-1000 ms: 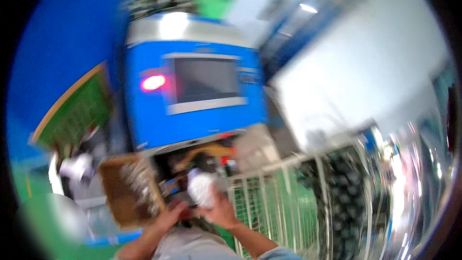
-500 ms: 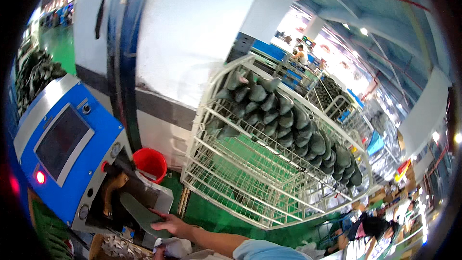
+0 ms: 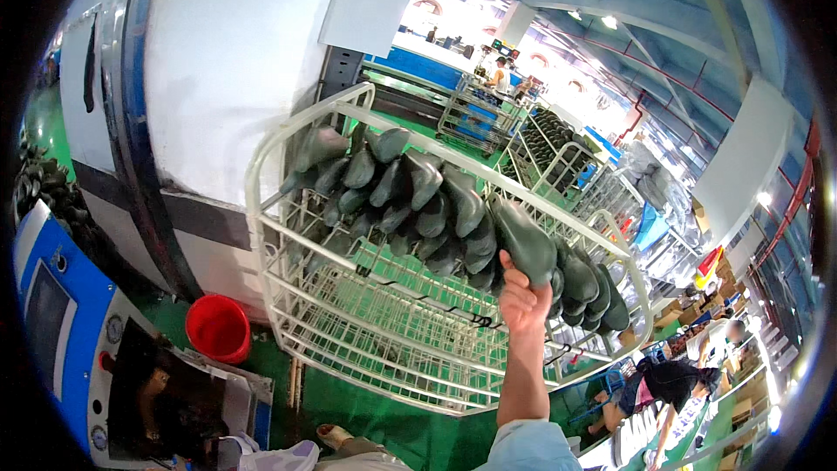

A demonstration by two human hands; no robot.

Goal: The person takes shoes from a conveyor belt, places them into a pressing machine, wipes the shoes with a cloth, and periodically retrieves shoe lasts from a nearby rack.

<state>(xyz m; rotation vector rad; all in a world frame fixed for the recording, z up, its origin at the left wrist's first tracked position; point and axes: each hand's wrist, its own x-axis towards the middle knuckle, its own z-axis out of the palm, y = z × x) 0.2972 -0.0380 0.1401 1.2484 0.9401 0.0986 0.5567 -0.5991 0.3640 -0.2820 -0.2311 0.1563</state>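
My right hand [image 3: 523, 300] reaches out to a white wire rack [image 3: 267, 244]. Its fingers are closed around the narrower lower end of a dark grey-green shoe last [image 3: 525, 240]. This last is among the row of similar dark lasts [image 3: 427, 181] along the rack's upper level. At the lower edge, a pale white-and-lilac shoe-like piece [image 3: 283, 457] shows in part. I do not see my left hand.
On the left stands a blue machine [image 3: 74, 331] with a screen and a dark opening. A red bucket [image 3: 218, 329] sits between machine and rack. More loaded racks [image 3: 549, 153] stand behind. A person in dark clothing [image 3: 667, 384] bends at the lower right.
My right hand has moved with the shoe last from beside the machine up to the rack's row. The view has swung right, so the machine now sits farther left.
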